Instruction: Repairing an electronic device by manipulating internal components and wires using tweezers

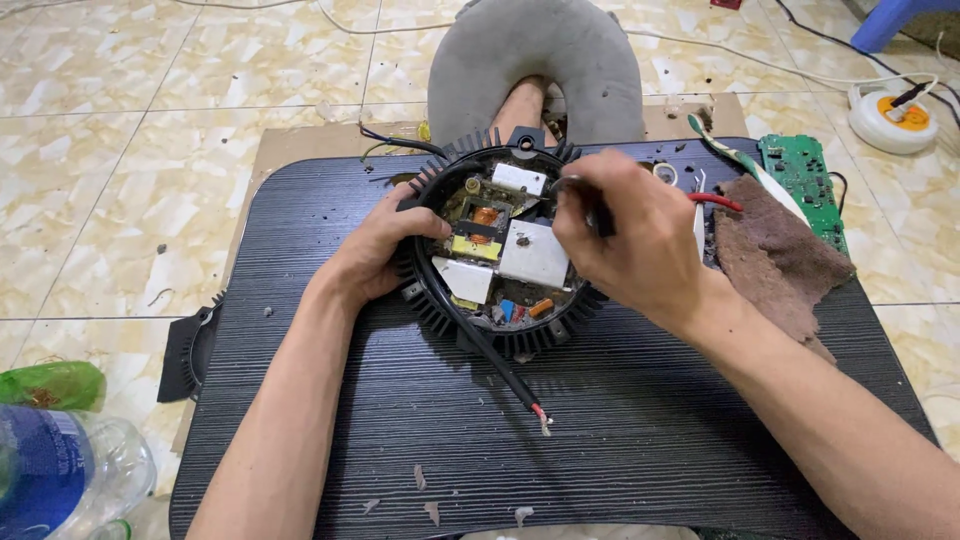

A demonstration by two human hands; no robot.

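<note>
My left hand [375, 250] clamps finned round housing [497, 245] rim; right hand [630, 245] pinches dark tool [590, 205] over circuit board [500, 255] just beside fingers. Risk I see: tool slipping, gouging components; loose cable [505, 375] below snagging wrist.

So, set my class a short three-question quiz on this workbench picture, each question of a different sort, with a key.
1. True or false: the left hand grips the rim of the round black finned housing.
2. What does the right hand hold? A) a slim dark tool over the circuit board B) the brown rag C) the plastic bottle
3. Fill in: the loose green circuit board lies to the ___ of the housing, as seen from the head camera.

Key: 1 true; 2 A; 3 right.
</note>
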